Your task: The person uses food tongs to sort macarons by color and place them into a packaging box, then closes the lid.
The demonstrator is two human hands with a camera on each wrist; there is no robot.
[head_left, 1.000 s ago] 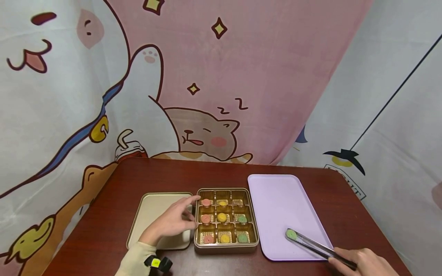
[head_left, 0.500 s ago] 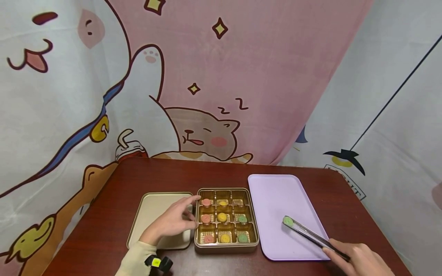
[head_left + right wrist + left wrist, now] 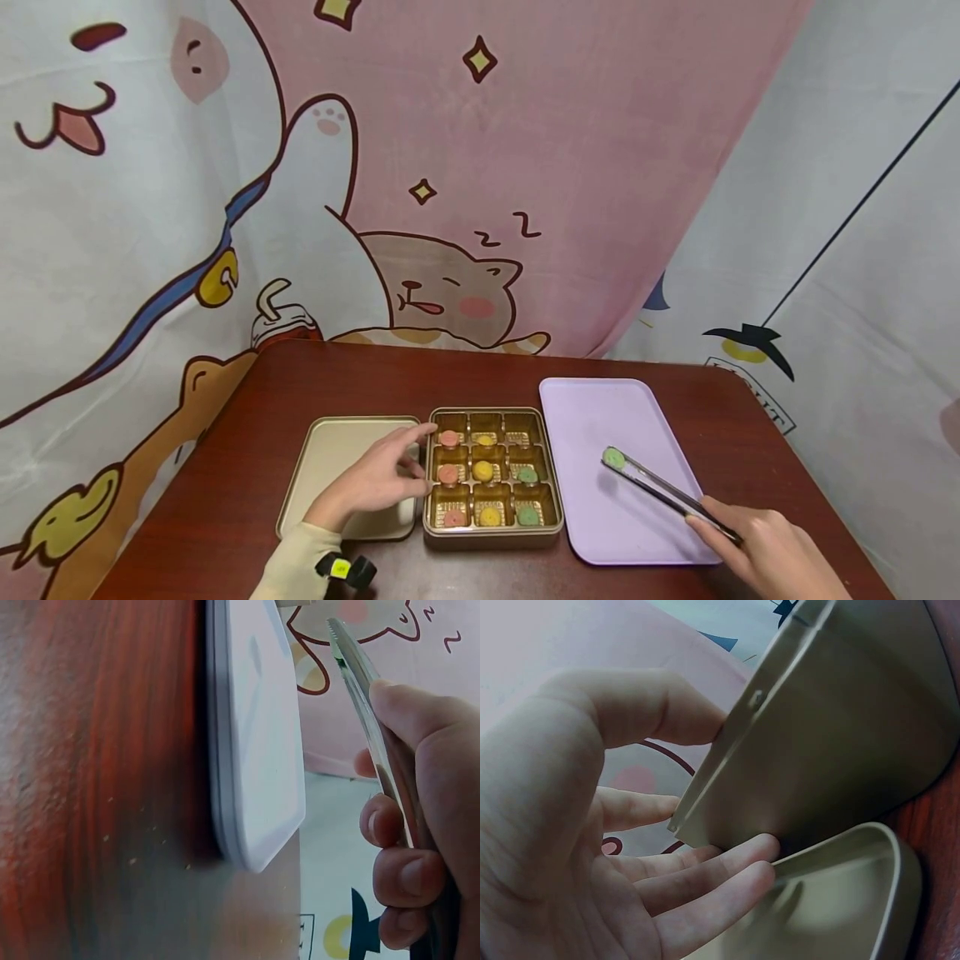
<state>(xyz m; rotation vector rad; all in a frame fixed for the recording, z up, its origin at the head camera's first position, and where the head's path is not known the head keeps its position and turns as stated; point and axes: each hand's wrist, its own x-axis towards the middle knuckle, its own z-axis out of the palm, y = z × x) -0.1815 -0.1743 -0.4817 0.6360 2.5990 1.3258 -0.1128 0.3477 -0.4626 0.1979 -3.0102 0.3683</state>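
My right hand (image 3: 772,542) grips metal tongs (image 3: 670,498), black toward the handle. Their tips pinch a round green cookie-like piece (image 3: 613,457) above the lilac tray (image 3: 637,533). In the right wrist view, fingers and thumb wrap the tongs (image 3: 367,712). My left hand (image 3: 371,477) touches the left side of a gold tin (image 3: 491,542) with relaxed fingers; in the left wrist view, the thumb meets the tin's rim (image 3: 727,750). Inside the divided tin, pink pieces (image 3: 448,474) fill the left column, yellow ones (image 3: 483,472) the middle, and green ones (image 3: 528,516) the right column's middle and front compartments.
A pale gold lid (image 3: 337,467) lies left of the tin, partly beneath my left hand. The tray lies just right of the tin on a dark red-brown table (image 3: 360,379). A cartoon-printed curtain (image 3: 600,167) hangs behind the table.
My right hand has moved left and away from me over the tray, carrying the tongs and the green piece closer to the tin. The left hand has stayed in place.
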